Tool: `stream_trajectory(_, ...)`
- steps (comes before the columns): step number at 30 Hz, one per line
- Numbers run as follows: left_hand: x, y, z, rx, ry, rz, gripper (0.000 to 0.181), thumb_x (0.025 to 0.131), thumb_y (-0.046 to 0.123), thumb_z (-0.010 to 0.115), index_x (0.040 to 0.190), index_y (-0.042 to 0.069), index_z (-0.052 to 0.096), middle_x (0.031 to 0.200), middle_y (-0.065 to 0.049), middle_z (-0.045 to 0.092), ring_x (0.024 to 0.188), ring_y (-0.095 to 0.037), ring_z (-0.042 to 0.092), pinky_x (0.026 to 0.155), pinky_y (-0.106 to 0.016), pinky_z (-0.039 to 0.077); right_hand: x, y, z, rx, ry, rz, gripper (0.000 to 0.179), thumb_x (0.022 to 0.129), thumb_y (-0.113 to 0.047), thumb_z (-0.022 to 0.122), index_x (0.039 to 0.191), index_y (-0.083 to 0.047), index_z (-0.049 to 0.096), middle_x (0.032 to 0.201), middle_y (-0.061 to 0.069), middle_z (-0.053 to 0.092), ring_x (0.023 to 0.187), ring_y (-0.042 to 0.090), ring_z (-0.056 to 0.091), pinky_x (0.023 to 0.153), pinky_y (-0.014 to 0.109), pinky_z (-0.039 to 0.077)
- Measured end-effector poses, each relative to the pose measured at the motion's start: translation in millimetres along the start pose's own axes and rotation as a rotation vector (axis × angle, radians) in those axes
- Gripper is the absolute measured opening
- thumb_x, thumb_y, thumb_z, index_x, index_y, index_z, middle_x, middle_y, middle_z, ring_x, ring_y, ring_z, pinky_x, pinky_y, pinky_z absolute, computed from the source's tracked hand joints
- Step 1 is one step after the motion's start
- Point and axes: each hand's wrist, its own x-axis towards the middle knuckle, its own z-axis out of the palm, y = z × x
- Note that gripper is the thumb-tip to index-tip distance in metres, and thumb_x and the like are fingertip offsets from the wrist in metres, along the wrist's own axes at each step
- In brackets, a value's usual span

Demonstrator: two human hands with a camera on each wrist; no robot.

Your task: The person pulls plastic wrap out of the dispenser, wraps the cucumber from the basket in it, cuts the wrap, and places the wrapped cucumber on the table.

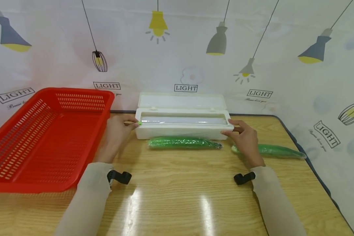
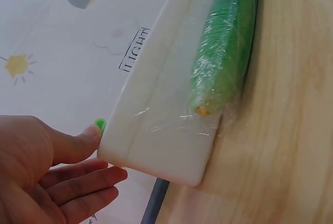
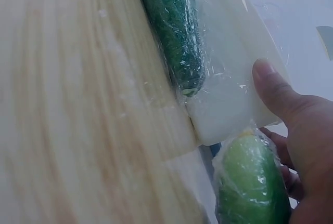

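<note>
A white cling film dispenser (image 1: 180, 131) stands at the back of the table, its lid raised and a roll of film (image 1: 183, 120) showing inside. At the dispenser's left end, my left hand (image 1: 118, 129) pinches a small green slider (image 2: 100, 124), thumb against it and fingers by the box corner. My right hand (image 1: 244, 136) grips the right end, thumb on the front face and fingers behind. Along the dispenser's front lies a film-wrapped cucumber (image 1: 183, 143). Another wrapped cucumber (image 1: 280, 150) lies to the right, partly hidden behind my right hand and wrist.
A large red plastic basket (image 1: 101, 131) with slotted sides takes up the left of the wooden table (image 1: 171, 190). Close behind the dispenser rises a lamp-patterned wall covering (image 1: 186, 65), which continues along the right side.
</note>
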Motion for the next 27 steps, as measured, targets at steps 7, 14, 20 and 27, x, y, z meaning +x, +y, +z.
stream_trajectory(7,-4.9,-5.4,7.7,-0.037,0.039,-0.018,0.018,0.088,0.014,0.071,0.103,0.005,0.074,0.101,-0.011,0.07,0.078,-0.026,0.066,0.062,-0.036,0.05,-1.9,3,1,-0.052,0.012,-0.038,0.05,0.078,-0.039,0.078,0.124,-0.024,0.064,0.095,0.009,0.071,0.054,0.012,0.05,0.042,0.024,0.034)
stream_trajectory(14,-25.0,-6.8,11.2,-0.038,0.119,0.017,0.032,0.09,0.018,0.069,0.116,-0.001,0.064,0.11,-0.018,0.064,0.084,-0.032,0.065,0.072,-0.043,0.052,-6.0,4,3,-0.086,0.007,-0.065,0.05,0.08,-0.038,0.077,0.126,-0.023,0.063,0.089,0.005,0.068,0.065,0.018,0.051,0.052,0.027,0.039)
stream_trajectory(20,-49.4,19.2,8.9,0.191,0.057,0.122,0.027,0.089,0.03,0.069,0.097,0.004,0.064,0.085,-0.009,0.061,0.071,-0.026,0.055,0.06,-0.038,0.043,-4.1,0,-1,-0.126,0.005,-0.085,0.051,0.08,-0.038,0.077,0.126,-0.022,0.063,0.089,0.005,0.067,0.082,0.017,0.052,0.058,0.028,0.039)
stream_trajectory(27,-61.4,20.1,16.5,0.33,-0.351,-0.173,0.048,0.08,0.038,0.077,0.107,0.001,0.062,0.098,-0.016,0.065,0.085,-0.033,0.06,0.067,-0.048,0.046,-2.7,-4,-1,-0.171,-0.034,-0.057,0.055,0.082,-0.042,0.074,0.131,-0.021,0.059,0.094,0.009,0.066,0.086,0.021,0.051,0.063,0.036,0.039)
